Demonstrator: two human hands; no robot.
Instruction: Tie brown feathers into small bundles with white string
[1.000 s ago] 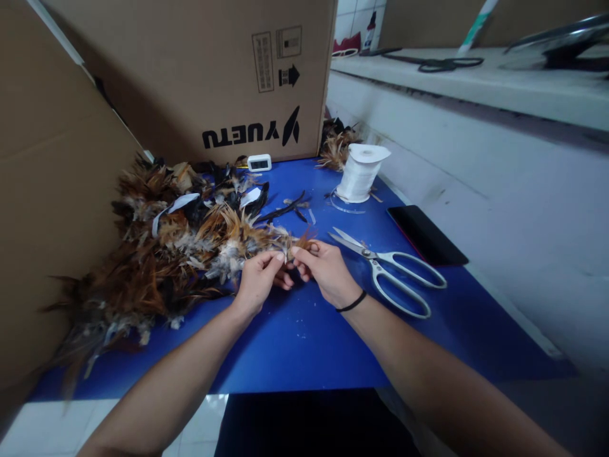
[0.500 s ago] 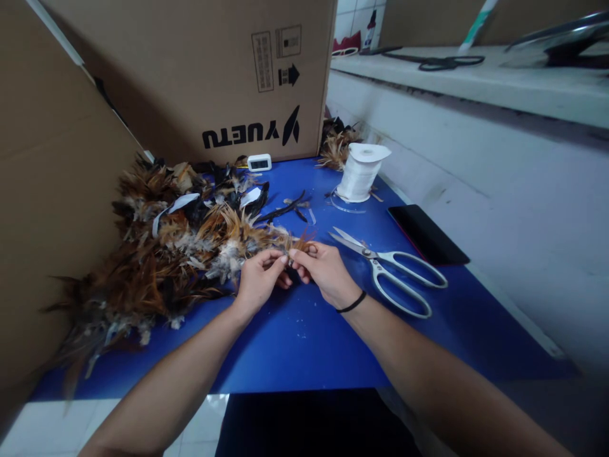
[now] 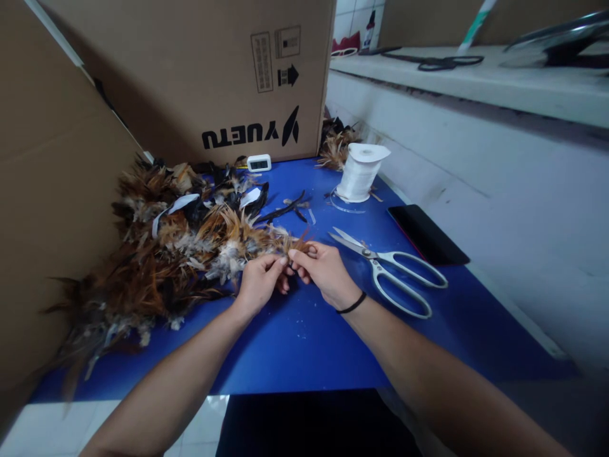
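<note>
Fingers [image 3: 276, 270] pinch feather tuft [image 3: 298, 245]; scissors [image 3: 368, 253] near, table's front edge [image 3: 304, 386] well apart.

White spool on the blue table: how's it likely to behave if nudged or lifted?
A high nudge may tip the white spool: it stands on end, taller than wide. On its side it would probably roll, given the rounded end flange. Lifted, it might trail the loose clear strand curling by its base, if that is attached.
</note>
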